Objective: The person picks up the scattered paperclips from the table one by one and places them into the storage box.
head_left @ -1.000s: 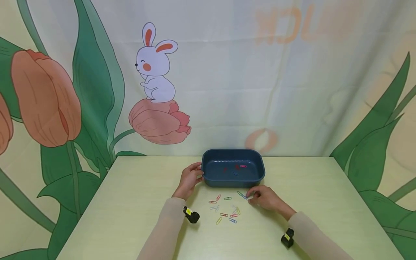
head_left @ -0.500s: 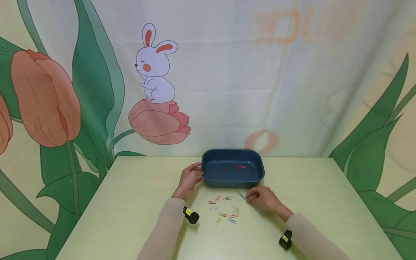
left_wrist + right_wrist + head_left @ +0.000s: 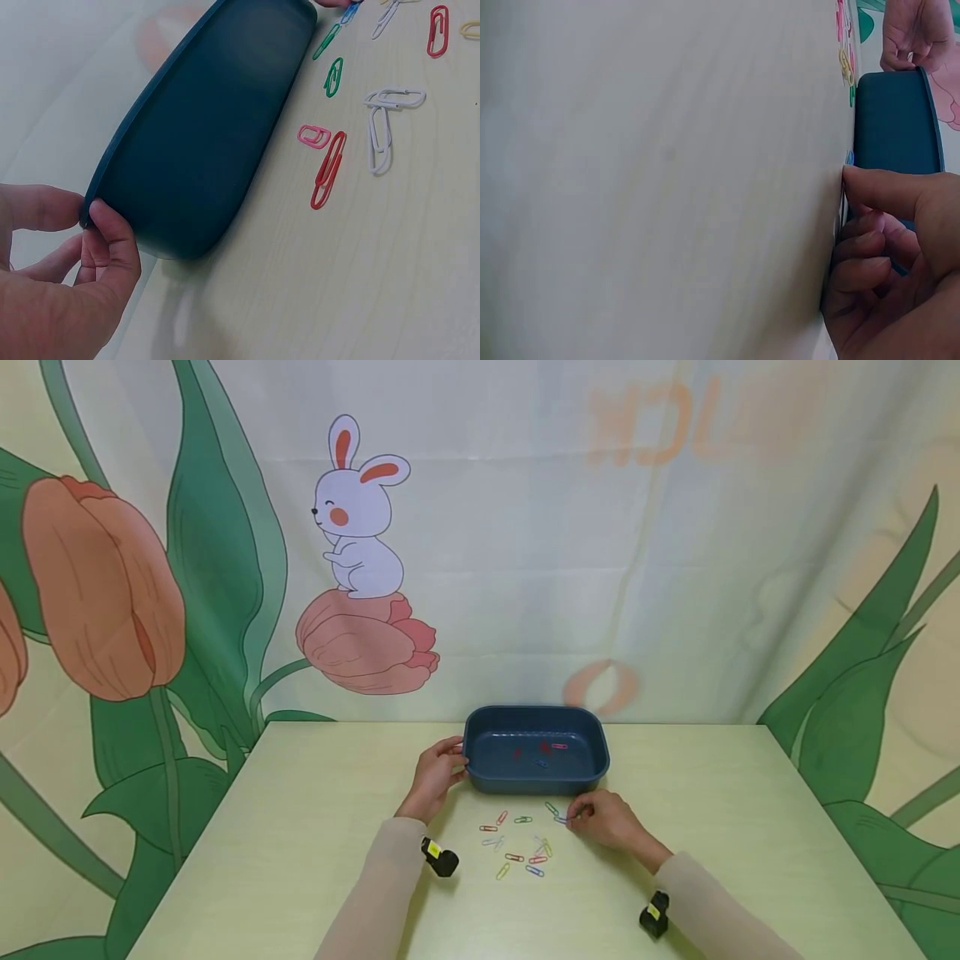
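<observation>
My left hand point(image 3: 437, 777) grips the left end of a dark blue plastic bin point(image 3: 480, 783), thumb and fingers pinching its rim in the left wrist view. Just off the bin's front right corner, my right hand point(image 3: 604, 818) is low at the table, thumb and fingertips pinching the end of a blue paper clip point(image 3: 349, 13). Most of that hand's fingers are curled in the right wrist view. A green paper clip point(image 3: 326, 41) lies right beside the blue one. Inside the bin are a pink paper clip point(image 3: 559, 746) and a few red and blue ones.
In front of the bin several paper clips lie scattered: red point(image 3: 328, 171), white point(image 3: 380, 142), green point(image 3: 334, 77), yellow point(image 3: 503, 871) and blue point(image 3: 535, 871). The pale wooden table point(image 3: 300, 827) ends at a printed curtain point(image 3: 510, 568) behind.
The blue clip by my right fingertips has shifted slightly away from the green clip, toward the front. My left hand keeps its hold on the bin, which stays in place.
</observation>
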{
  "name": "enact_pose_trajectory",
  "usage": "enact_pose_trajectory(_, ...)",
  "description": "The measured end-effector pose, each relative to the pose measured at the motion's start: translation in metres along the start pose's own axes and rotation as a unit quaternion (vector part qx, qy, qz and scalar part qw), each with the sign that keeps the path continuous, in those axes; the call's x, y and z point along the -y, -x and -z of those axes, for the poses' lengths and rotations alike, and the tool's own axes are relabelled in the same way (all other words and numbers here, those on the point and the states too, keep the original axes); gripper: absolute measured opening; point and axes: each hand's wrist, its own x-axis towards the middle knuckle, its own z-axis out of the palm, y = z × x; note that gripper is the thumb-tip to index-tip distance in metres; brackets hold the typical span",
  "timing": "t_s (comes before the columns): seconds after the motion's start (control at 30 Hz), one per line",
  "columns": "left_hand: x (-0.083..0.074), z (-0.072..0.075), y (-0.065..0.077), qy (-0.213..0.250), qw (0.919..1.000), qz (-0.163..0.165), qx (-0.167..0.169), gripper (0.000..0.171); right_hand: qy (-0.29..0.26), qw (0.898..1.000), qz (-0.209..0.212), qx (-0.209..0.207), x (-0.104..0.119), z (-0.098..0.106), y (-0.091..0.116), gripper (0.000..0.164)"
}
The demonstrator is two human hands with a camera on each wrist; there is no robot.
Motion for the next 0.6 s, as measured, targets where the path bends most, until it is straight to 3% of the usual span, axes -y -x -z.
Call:
enact_pose_trajectory(0.33, -0.001, 0.002, -0.001, -0.002, 0.9999, -0.002, 0.012, 0.047, -0.015, 0.999, -0.021, 0.024, 0.000, 0.000, 0.003, 0.015)
enact_pose_trajectory(0.47, -0.004, 0.003, 0.001, -0.004, 0.9997, 0.002, 0.022, 0.049, -0.022, 0.999, -0.008, 0.029, 0.003, 0.004, 0.008, 0.015)
enact_pose_trajectory(0.6, -0.015, 0.001, 0.012, -0.008, 0.9997, 0.005, 0.024, 0.050, -0.029, 0.999, 0.008, 0.032, 0.010, 0.013, 0.014, 0.016)
